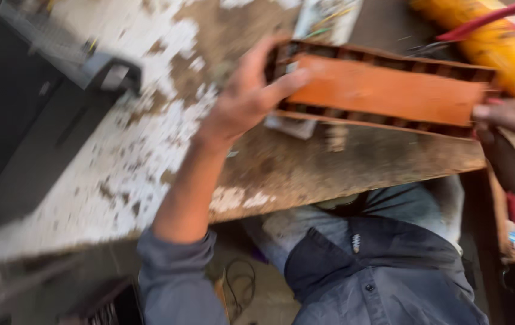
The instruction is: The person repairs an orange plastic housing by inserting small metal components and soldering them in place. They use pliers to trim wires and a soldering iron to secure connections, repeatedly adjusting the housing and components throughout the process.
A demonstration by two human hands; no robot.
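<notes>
Item: orange rectangular tray (384,90), ribbed rim, held just above the worn counter (149,138). Appears rigid, light, probably plastic; best gripped at its short ends. Left hand (248,96) clasps the left end; right hand (510,115) pinches the right end.

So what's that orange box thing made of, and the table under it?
The orange tray looks like moulded plastic: smooth matt face, small ribbed cells along its edges. The picture is blurred, so that's a guess. The table looks like brown wood or board under flaking white paint, worn off in patches.
</notes>
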